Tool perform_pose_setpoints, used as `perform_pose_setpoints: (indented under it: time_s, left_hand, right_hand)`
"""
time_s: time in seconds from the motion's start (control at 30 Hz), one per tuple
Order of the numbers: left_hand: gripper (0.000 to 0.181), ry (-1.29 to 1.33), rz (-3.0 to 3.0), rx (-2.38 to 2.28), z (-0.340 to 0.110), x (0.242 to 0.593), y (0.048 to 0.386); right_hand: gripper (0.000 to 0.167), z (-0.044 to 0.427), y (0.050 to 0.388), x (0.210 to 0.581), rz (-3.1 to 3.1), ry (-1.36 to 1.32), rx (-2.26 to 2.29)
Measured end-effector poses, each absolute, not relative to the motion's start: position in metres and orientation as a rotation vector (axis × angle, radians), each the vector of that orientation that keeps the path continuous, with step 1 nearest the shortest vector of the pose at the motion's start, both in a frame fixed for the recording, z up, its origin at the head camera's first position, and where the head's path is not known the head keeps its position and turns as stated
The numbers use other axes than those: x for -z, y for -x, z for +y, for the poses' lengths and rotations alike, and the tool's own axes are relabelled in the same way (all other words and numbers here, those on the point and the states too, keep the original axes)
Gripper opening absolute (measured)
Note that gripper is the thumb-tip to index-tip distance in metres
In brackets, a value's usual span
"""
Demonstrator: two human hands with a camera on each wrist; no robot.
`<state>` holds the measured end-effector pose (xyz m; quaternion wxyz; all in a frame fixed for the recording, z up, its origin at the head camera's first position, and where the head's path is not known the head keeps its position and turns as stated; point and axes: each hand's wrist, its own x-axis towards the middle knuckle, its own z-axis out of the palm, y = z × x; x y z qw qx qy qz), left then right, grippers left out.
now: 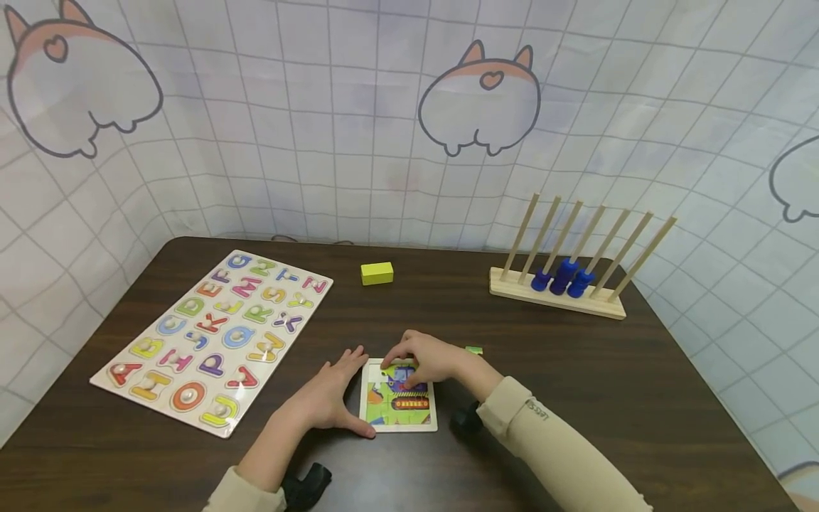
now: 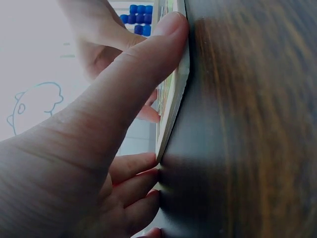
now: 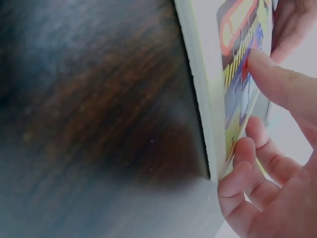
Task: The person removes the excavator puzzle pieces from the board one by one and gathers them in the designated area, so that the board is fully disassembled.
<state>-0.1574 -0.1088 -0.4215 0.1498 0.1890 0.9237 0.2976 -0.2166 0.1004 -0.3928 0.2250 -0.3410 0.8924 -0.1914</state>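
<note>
Puzzle point(image 1: 399, 429) touches spread left hand point(image 1: 331, 395); right hand point(image 1: 431, 357) touches pieces point(image 1: 402, 373), grip unclear; alphabet board point(image 1: 265, 328) shows A–Z.

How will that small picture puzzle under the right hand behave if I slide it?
The picture puzzle is probably stiff: its edge looks straight, with no sag. It seems unlikely to tip, being thin and flat on the table. Its pieces may shift, though, since seams divide them and one spot looks bare.

The puzzle frame point(image 1: 409, 428) looks wooden, the table point(image 1: 397, 469) wood-grained (faintly glossy).
</note>
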Motion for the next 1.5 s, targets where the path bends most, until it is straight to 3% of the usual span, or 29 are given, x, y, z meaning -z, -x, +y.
perform_pose_setpoints:
  time_s: [1.5]
  left_hand:
    - [0.113, -0.543, 2.665, -0.858, -0.1083, 0.4204, 0.1556]
  right_hand:
    - [0.033, 0.0993, 0.2161, 0.3942, 2.475, 0.952, 0.647]
